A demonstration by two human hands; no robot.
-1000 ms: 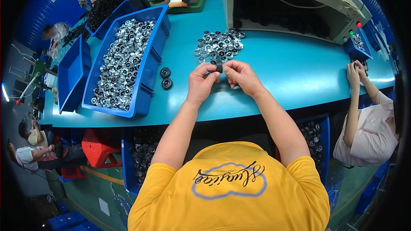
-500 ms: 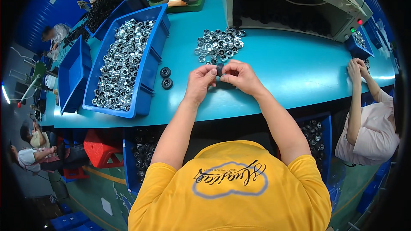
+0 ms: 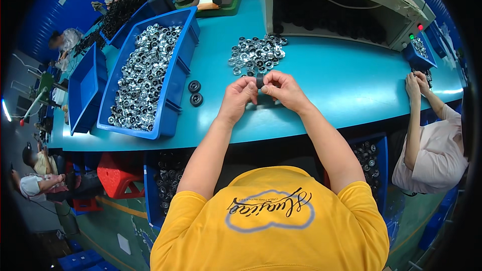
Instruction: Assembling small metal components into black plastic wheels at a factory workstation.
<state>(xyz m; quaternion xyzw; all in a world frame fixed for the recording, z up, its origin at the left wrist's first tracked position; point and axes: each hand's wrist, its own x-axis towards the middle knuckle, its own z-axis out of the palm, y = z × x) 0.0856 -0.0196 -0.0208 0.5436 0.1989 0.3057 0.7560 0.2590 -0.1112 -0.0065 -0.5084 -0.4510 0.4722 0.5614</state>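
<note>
Above the table, both my hands meet at a small black tyre (image 3: 259, 81), seen edge-on; whether a hub sits inside it is hidden. My left hand (image 3: 236, 101) pinches its left side between thumb and fingers. From the right, my right hand (image 3: 288, 94) grips it the same way with bent fingers. Just beyond the fingertips lies a loose pile of silver and black wheel hubs (image 3: 257, 54). Two black wheels (image 3: 195, 93) rest on the table left of my left hand, close together.
A big blue bin (image 3: 179, 78) full of hubs stands at the left, beside another blue bin (image 3: 83, 93). An open-fronted metal box (image 3: 270, 5) with dark parts inside fills the far right. At the right edge, a co-worker's hands (image 3: 417, 84) are near a small blue bin (image 3: 420, 60).
The tyre has shifted slightly to the right and turned a little in my fingers. Both hands keep their hold on it.
</note>
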